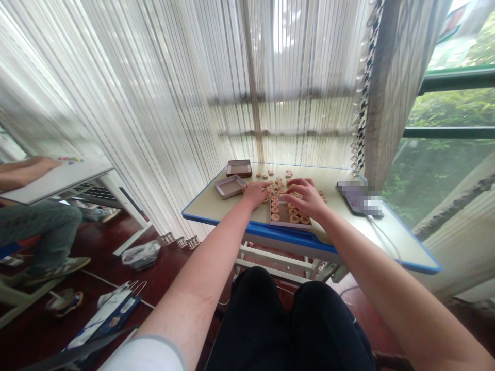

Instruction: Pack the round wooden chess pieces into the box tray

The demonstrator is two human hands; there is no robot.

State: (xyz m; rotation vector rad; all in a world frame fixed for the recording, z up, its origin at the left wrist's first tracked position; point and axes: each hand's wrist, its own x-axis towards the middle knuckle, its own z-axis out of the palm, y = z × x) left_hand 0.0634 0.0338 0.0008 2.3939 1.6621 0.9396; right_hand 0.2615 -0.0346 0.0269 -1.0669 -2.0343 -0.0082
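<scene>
Round wooden Chinese chess pieces (pixel 277 181) lie loosely on the pale desk ahead of my hands. A shallow open box (pixel 290 224) near the front edge holds more pieces, with a column of red-marked ones (pixel 275 210) along its left side and others at the right. My left hand (pixel 256 195) rests just left of the box, its fingers stretched onto the loose pieces. Over the right part of the box is my right hand (pixel 307 197), thumb and fingers apart and bent downward. Pieces beneath the hands are partly hidden.
Two empty box parts, a dark-rimmed tray (pixel 238 168) and a lighter one (pixel 231 187), lie at the desk's left. A phone (pixel 353 198) with a white cable lies right. The desk (pixel 211 208) has a blue edge. Another person's arm (pixel 29 172) rests on a table at left.
</scene>
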